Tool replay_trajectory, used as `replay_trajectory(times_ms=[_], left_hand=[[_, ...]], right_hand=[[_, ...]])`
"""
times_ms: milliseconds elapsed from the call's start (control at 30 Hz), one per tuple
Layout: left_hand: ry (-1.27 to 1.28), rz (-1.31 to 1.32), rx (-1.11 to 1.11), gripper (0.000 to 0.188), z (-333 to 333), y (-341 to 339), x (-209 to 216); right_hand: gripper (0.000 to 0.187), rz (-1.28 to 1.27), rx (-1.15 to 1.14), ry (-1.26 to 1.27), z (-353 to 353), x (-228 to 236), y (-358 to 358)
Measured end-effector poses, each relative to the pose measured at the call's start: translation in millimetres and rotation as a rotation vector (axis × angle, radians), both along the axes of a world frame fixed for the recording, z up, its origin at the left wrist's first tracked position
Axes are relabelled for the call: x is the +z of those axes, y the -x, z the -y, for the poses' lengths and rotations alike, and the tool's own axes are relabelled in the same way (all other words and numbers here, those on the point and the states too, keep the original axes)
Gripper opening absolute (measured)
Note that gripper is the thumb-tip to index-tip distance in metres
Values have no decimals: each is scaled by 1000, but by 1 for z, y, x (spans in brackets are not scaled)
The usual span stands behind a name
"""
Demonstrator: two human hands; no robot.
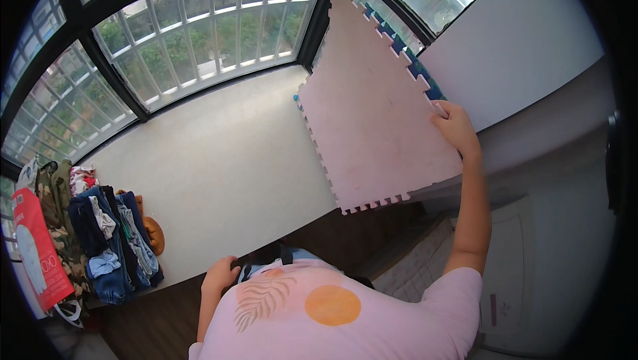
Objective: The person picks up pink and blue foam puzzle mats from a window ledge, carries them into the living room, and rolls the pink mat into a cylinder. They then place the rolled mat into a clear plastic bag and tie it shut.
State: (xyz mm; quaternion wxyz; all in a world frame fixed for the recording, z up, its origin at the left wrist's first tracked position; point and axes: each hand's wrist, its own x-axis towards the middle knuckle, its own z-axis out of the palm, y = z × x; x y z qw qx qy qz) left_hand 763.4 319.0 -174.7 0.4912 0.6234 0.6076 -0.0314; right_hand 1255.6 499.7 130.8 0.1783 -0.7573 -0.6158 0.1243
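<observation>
My right hand (457, 133) is closed on the right edge of a pink foam floor mat (379, 107) with interlocking teeth. The mat tilts up at the right end of a pale ledge (226, 161), its far corner near the window frame. Behind its far right edge shows a dark blue toothed strip (399, 42), perhaps another mat. At my waist, by the ledge's near edge, my left hand (218, 273) has its fingers curled beside something black; what they hold is mostly hidden.
Folded clothes (119, 240) are stacked at the ledge's left end, beside a red and white bag (41, 250). Barred windows (212, 34) line the far side. A white panel (518, 48) stands at the right. Below the ledge lies a dark wooden floor (156, 327).
</observation>
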Motion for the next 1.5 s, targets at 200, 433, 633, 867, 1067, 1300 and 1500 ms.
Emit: replay_trajectory(times_ms=[200,433,633,867,1067,1300,1500], left_hand=[[157,348,172,45,-23,-14,-46],[362,590,660,64,-80,-55,-82],[656,899,726,58,-110,-53,-124],[517,995,898,38,-101,-20,-131],[69,850,985,29,-88,-3,-101],[-420,447,875,25,-75,-30,-39],[-651,317,711,25,-67,-39,-18]], right_hand=[[29,-356,-10,43,7,42,22],[35,-627,-42,14,19,60,35],[37,-743,-61,74,19,49,29],[36,-654,-57,102,19,-33,29],[29,-550,-86,67,25,-164,42],[29,-463,-143,95,49,-304,124],[29,-699,-71,217,65,-341,216]])
